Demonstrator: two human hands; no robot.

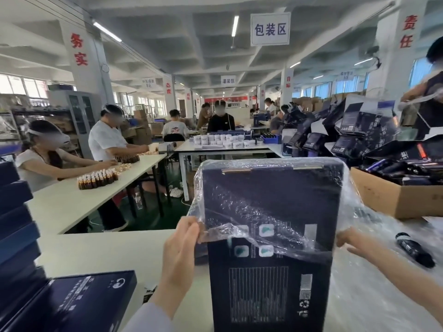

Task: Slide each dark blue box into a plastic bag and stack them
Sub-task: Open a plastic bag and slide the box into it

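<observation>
Head view: tall dark blue printed cardboard box (268,283) upright between both hands, base out of frame. Clear crinkled plastic bag (263,200) covers upper half only; lower half bare. Left hand (179,255) pinches bag rim at box's left edge, fingers (191,226) pressed together. Right hand (354,240) grips rim at box's right edge, fingers curled. Left of box: second flat dark blue box (91,298), unbagged. Judgement: bag roughly half on; stacking not yet done.

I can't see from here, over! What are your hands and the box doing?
Left hand pinches bag edge. Right hand holds bag's other side. Bag halfway down upright box. Nothing blocking.
</observation>
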